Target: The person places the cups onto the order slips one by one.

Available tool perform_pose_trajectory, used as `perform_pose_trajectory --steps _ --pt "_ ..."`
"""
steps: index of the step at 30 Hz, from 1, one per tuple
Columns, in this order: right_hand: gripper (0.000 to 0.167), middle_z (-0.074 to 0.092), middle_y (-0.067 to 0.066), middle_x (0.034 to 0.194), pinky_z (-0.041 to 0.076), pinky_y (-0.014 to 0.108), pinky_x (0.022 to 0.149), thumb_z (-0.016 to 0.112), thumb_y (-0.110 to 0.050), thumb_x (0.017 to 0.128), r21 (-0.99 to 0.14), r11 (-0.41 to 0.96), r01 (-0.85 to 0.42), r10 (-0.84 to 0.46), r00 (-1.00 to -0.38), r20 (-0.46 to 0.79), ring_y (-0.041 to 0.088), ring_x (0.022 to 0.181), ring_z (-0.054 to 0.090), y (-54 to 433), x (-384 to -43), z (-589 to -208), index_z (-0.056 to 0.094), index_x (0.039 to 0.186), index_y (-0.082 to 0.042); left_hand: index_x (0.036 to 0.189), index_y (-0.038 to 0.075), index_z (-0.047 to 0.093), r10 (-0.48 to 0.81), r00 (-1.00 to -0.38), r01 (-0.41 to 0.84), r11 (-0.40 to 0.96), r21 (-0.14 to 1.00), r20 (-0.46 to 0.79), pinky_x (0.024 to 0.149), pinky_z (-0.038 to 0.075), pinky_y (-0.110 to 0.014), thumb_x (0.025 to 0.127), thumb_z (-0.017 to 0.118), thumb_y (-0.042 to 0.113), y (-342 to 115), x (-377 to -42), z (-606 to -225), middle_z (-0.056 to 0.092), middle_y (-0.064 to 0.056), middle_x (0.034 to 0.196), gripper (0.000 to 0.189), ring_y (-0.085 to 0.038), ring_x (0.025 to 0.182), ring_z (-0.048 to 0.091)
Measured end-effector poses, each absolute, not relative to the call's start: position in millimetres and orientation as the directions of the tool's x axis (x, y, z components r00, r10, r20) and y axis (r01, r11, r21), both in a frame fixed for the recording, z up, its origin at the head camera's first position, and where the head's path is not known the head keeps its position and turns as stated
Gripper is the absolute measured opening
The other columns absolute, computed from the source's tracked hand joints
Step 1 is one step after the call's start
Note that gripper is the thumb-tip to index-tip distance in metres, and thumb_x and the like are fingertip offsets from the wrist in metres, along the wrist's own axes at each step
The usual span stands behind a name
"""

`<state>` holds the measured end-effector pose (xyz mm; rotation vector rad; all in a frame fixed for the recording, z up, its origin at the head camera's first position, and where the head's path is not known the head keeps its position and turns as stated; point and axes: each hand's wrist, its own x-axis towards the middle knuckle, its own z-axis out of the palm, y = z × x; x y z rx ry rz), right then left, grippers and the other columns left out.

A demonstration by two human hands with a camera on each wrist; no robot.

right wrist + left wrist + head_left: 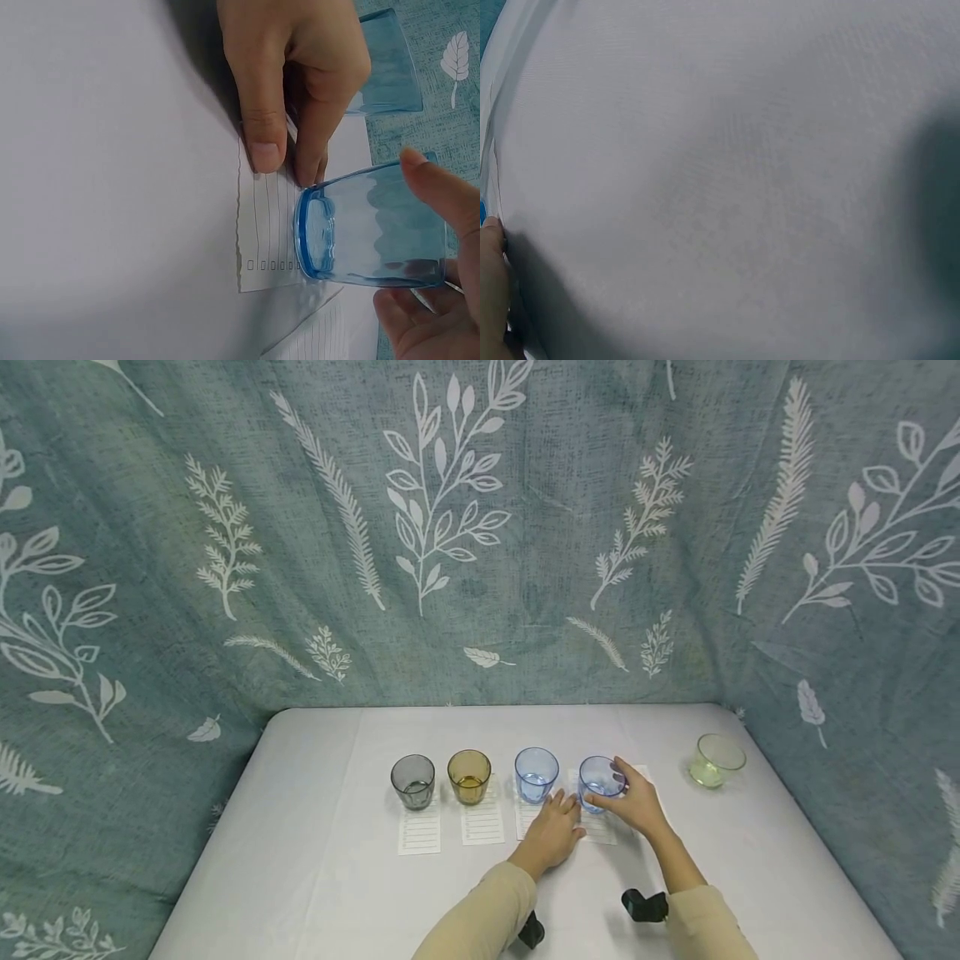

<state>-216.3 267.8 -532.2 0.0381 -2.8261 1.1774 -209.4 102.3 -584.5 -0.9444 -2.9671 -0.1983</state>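
A clear blue glass (pixel 375 225) is held upright by its sides in my right hand (pixel 636 800), thumb on one side and fingers on the other. Its base overlaps a lined paper slip (pixel 262 225) with small printed boxes and a torn edge. On that slip rest the thumb and fingertips of my left hand (pixel 292 67), pressing it flat on the table beside the glass base. A second blue glass (pixel 536 777) stands just left of the first, over another slip (pixel 525 820). The left wrist view catches only part of a hand (pixel 491 292) at its left edge.
Farther left stand an amber glass (pixel 469 777) and a grey glass (pixel 413 782), each with a lined slip before it. A pale green glass (pixel 714 762) is at the right end of the white table (pixel 315 860). Behind hangs a leaf-patterned curtain (pixel 480 610).
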Motion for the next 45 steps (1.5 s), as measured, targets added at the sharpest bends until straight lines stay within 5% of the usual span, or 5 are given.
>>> perform_pose_trajectory --steps 15,22,27,31,45 --pt "0.083 0.037 0.037 0.137 0.042 0.053 0.099 0.070 -0.029 0.085 -0.786 0.612 -0.083 0.033 -0.991 0.130 0.051 0.121 0.043 300 -203 -523 0.025 0.141 0.014 0.133 0.007 0.052 0.568 -0.817 0.576 0.800 0.168 0.099 0.114 0.028 -0.035 0.096 0.051 0.036 102 -209 -590 0.047 -0.006 0.142 0.048 -0.024 0.135 0.036" --pt "0.054 0.061 0.025 0.113 0.045 0.005 0.072 0.071 -0.024 0.084 -0.702 0.704 -0.106 0.362 -0.798 0.482 0.021 0.095 0.061 352 -203 -537 0.054 0.128 0.004 0.106 0.008 0.068 0.494 -0.767 0.614 0.750 0.245 0.409 0.102 0.044 -0.030 0.094 0.056 0.033 108 -192 -586 0.068 -0.005 0.112 0.031 -0.019 0.112 0.060" --pt "0.060 0.050 0.034 0.118 0.043 0.032 0.085 0.075 -0.012 0.075 -0.688 0.725 -0.037 0.462 -0.714 0.526 0.047 0.107 0.047 366 -195 -507 0.052 0.125 0.011 0.088 0.013 0.072 0.475 -0.679 0.678 0.698 0.230 0.560 0.078 0.051 -0.013 0.088 0.065 0.032 122 -180 -582 0.070 0.005 0.085 0.021 -0.007 0.082 0.064" --pt "0.068 0.040 0.035 0.130 0.029 0.062 0.098 0.074 -0.015 0.075 -0.715 0.699 0.033 0.500 -0.736 0.455 0.050 0.121 0.033 382 -200 -506 0.046 0.133 0.007 0.094 0.014 0.071 0.543 -0.626 0.731 0.659 0.177 0.559 0.086 0.048 -0.011 0.087 0.066 0.035 133 -174 -580 0.068 0.005 0.093 0.022 -0.007 0.091 0.061" --pt "0.095 0.018 0.030 0.150 0.019 0.060 0.111 0.068 -0.039 0.082 -0.710 0.664 0.235 0.483 -0.859 0.167 0.045 0.138 0.016 405 -228 -503 0.014 0.149 0.001 0.138 0.021 0.046 0.730 -0.683 0.731 0.682 0.023 0.032 0.114 0.027 -0.030 0.098 0.039 0.044 161 -181 -571 0.038 0.003 0.148 0.046 -0.014 0.137 0.032"
